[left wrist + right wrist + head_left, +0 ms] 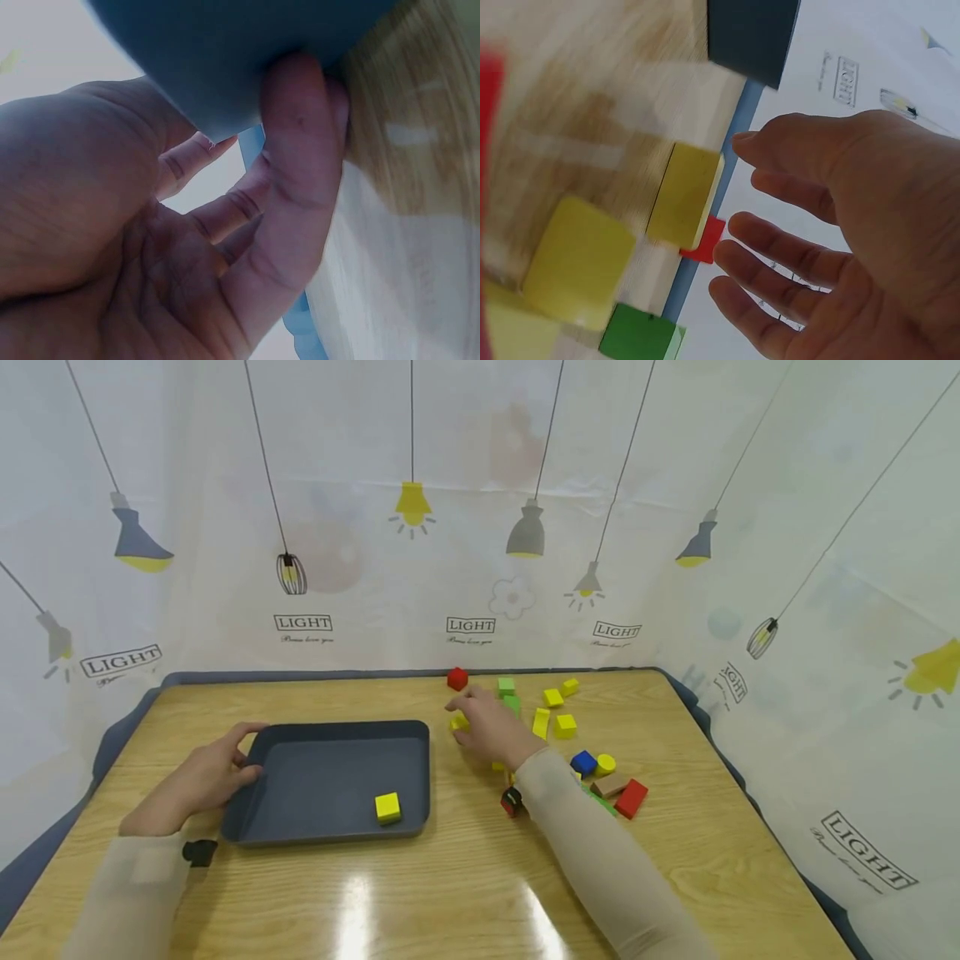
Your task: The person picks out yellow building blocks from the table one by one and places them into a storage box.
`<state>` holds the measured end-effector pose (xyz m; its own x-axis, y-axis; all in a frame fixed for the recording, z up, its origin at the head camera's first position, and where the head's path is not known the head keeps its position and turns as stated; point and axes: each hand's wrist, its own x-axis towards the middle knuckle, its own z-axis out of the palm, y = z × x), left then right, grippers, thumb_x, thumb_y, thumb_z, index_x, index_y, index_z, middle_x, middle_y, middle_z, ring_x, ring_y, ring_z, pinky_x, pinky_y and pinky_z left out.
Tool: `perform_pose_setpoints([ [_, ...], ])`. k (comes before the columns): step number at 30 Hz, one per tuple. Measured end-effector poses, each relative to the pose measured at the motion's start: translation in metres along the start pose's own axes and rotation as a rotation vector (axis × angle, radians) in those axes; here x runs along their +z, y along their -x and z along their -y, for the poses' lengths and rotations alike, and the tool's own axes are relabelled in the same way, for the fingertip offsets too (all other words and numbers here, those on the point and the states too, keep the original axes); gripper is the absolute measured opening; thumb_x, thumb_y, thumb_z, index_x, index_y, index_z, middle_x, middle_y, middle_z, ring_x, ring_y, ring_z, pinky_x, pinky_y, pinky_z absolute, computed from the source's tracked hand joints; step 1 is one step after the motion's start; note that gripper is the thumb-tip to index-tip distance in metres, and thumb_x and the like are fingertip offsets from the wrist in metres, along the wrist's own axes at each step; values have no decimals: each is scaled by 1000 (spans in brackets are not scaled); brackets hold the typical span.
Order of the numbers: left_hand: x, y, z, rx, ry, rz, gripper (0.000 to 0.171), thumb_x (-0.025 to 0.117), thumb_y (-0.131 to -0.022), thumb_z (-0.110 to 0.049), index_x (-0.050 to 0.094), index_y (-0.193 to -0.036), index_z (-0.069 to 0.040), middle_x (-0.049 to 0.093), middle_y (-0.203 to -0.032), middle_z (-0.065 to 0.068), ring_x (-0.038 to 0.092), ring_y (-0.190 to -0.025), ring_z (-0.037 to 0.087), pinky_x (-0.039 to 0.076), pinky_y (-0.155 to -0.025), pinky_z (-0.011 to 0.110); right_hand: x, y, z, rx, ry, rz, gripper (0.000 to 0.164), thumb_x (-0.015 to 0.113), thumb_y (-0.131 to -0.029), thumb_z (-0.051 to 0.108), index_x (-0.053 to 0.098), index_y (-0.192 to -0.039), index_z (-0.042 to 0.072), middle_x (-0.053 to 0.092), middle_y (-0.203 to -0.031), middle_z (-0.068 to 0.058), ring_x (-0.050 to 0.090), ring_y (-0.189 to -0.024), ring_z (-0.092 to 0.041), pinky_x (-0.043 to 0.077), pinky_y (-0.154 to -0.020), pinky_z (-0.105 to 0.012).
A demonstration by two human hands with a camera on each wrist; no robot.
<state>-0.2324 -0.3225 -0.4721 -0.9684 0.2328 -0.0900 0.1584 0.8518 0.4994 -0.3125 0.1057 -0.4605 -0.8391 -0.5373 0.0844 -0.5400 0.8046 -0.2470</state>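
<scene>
My left hand (206, 777) grips the left side of a dark grey tray (300, 835); its thumb lies over the rim. Seen from the left wrist, a finger (300, 165) presses against the tray's outer wall (210, 60). One yellow cube (387, 807) sits inside the tray at the front right. To the right of the tray, my right hand (491, 727) hovers with fingers spread and nothing held. Close to its fingertips is a yellow block (459, 722), which the right wrist view shows as a rectangular yellow block (684, 195) apart from the fingers.
Beyond the right hand lie a red block (457, 678) and green blocks (506, 686). Several yellow blocks (566, 726), a blue block (583, 763), a yellow cylinder (605, 765), a brown block (609, 786) and a red block (632, 798) are scattered rightward. A printed curtain (375, 577) surrounds the table.
</scene>
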Motion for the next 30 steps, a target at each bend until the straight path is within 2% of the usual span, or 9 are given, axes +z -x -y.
perform_pose_setpoints([
  [8, -1, 0, 0, -1, -7, -3, 72, 69, -95, -15, 28, -153, -6, 63, -103, 21, 63, -78, 24, 51, -65, 44, -2, -9, -9, 63, -22, 112, 42, 76, -91, 17, 65, -131, 12, 57, -121, -5, 53, -102, -17, 49, -92, -32],
  [14, -1, 0, 0, -2, -6, 1, 72, 69, -95, -14, 27, -153, -5, 64, -102, 21, 63, -76, 23, 51, -64, 42, -1, -13, -11, 87, -51, 160, 35, 74, -91, 10, 68, -125, 13, 64, -123, -2, 56, -107, -15, 48, -96, -33],
  [19, -1, 0, -1, 11, -12, -10, 72, 70, -94, -13, 28, -152, -4, 64, -100, 20, 63, -77, 23, 51, -66, 44, -1, -14, -11, 69, -47, 167, 34, 74, -90, 7, 69, -123, 11, 66, -123, -3, 58, -111, -17, 48, -97, -34],
  [26, 0, 1, 0, 10, 10, 3, 73, 68, -96, -13, 26, -154, -5, 63, -102, 20, 61, -70, 18, 50, -60, 39, -2, -13, -8, 46, -46, 152, 32, 75, -90, 4, 69, -121, 8, 68, -118, -5, 60, -105, -18, 50, -93, -32],
  [30, 0, 0, 1, 13, 5, 2, 73, 68, -96, -13, 26, -154, -6, 63, -103, 21, 61, -71, 18, 50, -61, 39, -3, -12, -7, 48, -44, 145, 32, 75, -89, 4, 70, -121, 9, 68, -117, -5, 61, -104, -17, 50, -92, -32],
])
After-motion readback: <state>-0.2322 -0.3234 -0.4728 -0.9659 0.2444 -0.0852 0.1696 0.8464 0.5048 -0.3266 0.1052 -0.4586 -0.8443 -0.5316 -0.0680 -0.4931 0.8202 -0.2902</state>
